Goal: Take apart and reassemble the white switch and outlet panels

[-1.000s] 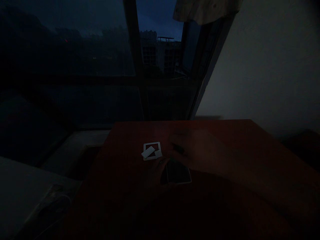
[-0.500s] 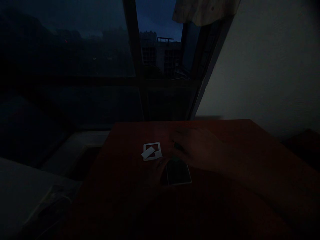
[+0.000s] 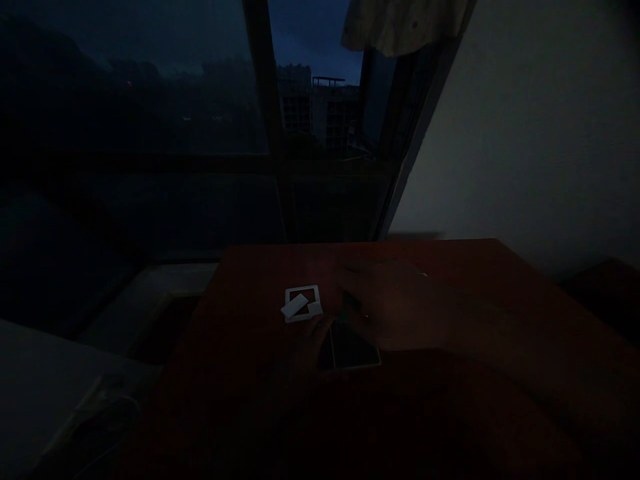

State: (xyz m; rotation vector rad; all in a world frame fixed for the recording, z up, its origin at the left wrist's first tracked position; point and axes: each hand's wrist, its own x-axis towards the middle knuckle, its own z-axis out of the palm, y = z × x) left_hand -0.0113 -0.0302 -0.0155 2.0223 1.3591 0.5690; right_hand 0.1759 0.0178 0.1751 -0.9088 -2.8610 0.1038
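Observation:
In very dim light, my left hand [image 3: 303, 353] grips the left side of a dark, flat, square object [image 3: 356, 348] with a thin pale edge, fingers at its far corner and thumb near its front. My right hand [image 3: 393, 303] is over the object's far right part, its fingers curled round a small dark green piece [image 3: 351, 301]. The green piece is partly hidden and its kind is unclear. Just beyond my left fingers lies a white square frame [image 3: 303, 289], with a white rectangular piece [image 3: 295, 306] resting slantwise across it.
The reddish-brown table [image 3: 240, 280] runs up to a dark window [image 3: 210, 207]. A pale wall [image 3: 510, 153] rises on the right, and a short curtain [image 3: 400, 27] hangs at the top. A thin pale cable [image 3: 125, 400] shows at lower left.
My right hand has shifted slightly nearer to me, covering more of the dark square's far right corner. The green piece has moved slightly with it. My left hand stays in place.

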